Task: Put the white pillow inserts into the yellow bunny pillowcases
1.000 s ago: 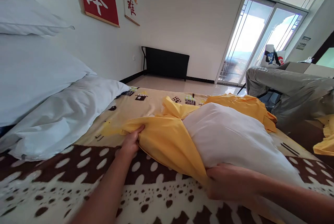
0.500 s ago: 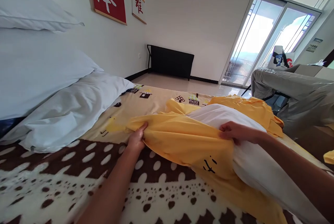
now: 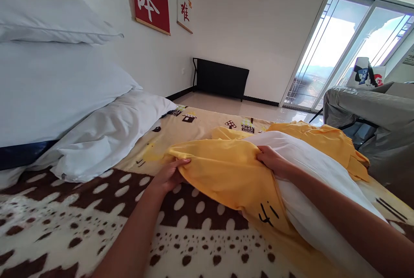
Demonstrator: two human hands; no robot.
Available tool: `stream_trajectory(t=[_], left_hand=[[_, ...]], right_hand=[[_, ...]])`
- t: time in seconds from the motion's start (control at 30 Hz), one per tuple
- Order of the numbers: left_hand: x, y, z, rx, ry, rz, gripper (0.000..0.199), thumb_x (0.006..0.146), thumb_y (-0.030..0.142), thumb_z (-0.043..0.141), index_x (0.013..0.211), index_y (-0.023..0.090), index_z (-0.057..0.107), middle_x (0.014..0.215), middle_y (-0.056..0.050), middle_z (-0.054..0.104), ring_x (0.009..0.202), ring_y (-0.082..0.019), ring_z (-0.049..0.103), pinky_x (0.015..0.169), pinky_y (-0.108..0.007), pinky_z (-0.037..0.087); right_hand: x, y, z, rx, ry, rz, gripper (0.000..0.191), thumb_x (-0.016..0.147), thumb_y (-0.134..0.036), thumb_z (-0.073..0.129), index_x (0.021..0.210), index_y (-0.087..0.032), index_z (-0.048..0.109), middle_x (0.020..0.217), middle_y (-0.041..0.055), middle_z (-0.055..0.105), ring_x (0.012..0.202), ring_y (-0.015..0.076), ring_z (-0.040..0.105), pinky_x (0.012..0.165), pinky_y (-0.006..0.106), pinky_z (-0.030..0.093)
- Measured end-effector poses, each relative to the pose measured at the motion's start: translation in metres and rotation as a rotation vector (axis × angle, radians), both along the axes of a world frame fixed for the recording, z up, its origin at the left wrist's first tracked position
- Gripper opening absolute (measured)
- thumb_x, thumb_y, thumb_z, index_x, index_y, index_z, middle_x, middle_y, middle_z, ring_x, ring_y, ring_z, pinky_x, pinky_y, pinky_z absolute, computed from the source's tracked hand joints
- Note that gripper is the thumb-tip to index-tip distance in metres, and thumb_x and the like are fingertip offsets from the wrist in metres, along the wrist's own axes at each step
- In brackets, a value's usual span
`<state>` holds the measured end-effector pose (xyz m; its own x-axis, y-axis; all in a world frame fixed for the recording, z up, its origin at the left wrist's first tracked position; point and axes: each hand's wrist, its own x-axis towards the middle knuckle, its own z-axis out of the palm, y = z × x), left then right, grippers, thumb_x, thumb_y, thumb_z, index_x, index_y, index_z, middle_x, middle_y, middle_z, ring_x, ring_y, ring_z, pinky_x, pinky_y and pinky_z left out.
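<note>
A yellow pillowcase [image 3: 223, 170] with black marks is stretched between my two hands over the bed. My left hand [image 3: 170, 173] is closed on its far left end, thumb on top. My right hand [image 3: 274, 161] grips the cloth at its upper right, beside a white pillow [image 3: 310, 170]. The pillow lies under and to the right of the yellow cloth, partly covered by it and by my right forearm. From the frames I cannot tell how far the pillow reaches inside.
A brown-and-cream patterned blanket [image 3: 106, 222] covers the near bed, with a printed beige sheet [image 3: 207, 118] beyond. White pillows [image 3: 71, 92] are stacked at the left. More yellow cloth [image 3: 317, 140] lies at the right, near a plastic-wrapped piece of furniture [image 3: 371, 105].
My right hand has shifted left and up along the pillowcase, coming nearer to my left hand. The cloth between them is slacker, and the camera has turned slightly left.
</note>
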<state>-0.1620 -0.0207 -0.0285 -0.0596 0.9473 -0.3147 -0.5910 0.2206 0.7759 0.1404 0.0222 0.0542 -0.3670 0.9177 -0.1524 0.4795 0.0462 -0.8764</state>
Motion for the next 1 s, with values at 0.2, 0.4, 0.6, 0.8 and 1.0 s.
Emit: stream_trajectory(t=[0.2, 0.4, 0.6, 0.8, 1.0], left_hand=[[0.011, 0.011, -0.004, 0.011, 0.05, 0.176, 0.033, 0.063, 0.003, 0.065, 0.092, 0.018, 0.062, 0.075, -0.004, 0.07, 0.066, -0.02, 0.067, 0.06, -0.032, 0.057], [0.006, 0.013, -0.008, -0.078, 0.103, 0.29, 0.026, 0.068, 0.016, 0.069, 0.092, 0.019, 0.06, 0.066, 0.001, 0.065, 0.053, -0.015, 0.061, 0.049, -0.026, 0.052], [-0.015, -0.016, 0.008, 0.118, 0.313, -0.292, 0.022, 0.063, 0.026, 0.077, 0.075, 0.014, 0.064, 0.067, -0.011, 0.068, 0.06, -0.023, 0.065, 0.045, -0.025, 0.046], [0.036, -0.026, 0.006, 0.223, 0.533, -0.87, 0.034, 0.067, 0.034, 0.073, 0.096, 0.018, 0.07, 0.087, -0.012, 0.073, 0.08, -0.024, 0.067, 0.055, -0.024, 0.049], [0.09, -0.019, -0.011, 0.147, 0.529, -0.619, 0.048, 0.073, 0.06, 0.057, 0.08, 0.015, 0.071, 0.084, -0.011, 0.072, 0.063, -0.02, 0.066, 0.045, -0.024, 0.042]], right_hand=[[0.008, -0.005, -0.002, -0.136, -0.133, 0.145, 0.017, 0.064, -0.03, 0.067, 0.074, -0.018, 0.059, 0.078, 0.0033, 0.065, 0.071, 0.0196, 0.061, 0.056, 0.027, 0.048], [0.005, -0.01, -0.012, -0.23, 0.052, 0.258, 0.03, 0.067, -0.042, 0.07, 0.085, -0.018, 0.064, 0.091, 0.0046, 0.069, 0.085, 0.0235, 0.065, 0.076, 0.034, 0.052], [0.004, -0.016, -0.021, -0.248, 0.376, 0.155, 0.044, 0.067, -0.051, 0.069, 0.093, -0.016, 0.064, 0.094, 0.0073, 0.07, 0.091, 0.0259, 0.065, 0.083, 0.039, 0.051], [0.0, -0.017, -0.019, -0.207, 0.296, 0.122, 0.045, 0.072, -0.054, 0.064, 0.099, -0.018, 0.062, 0.092, 0.0055, 0.069, 0.089, 0.0221, 0.064, 0.078, 0.033, 0.051], [0.0, -0.019, -0.015, 0.033, -0.3, 0.319, 0.037, 0.062, -0.044, 0.074, 0.081, -0.015, 0.061, 0.076, 0.0001, 0.061, 0.069, 0.0142, 0.054, 0.055, 0.023, 0.04]])
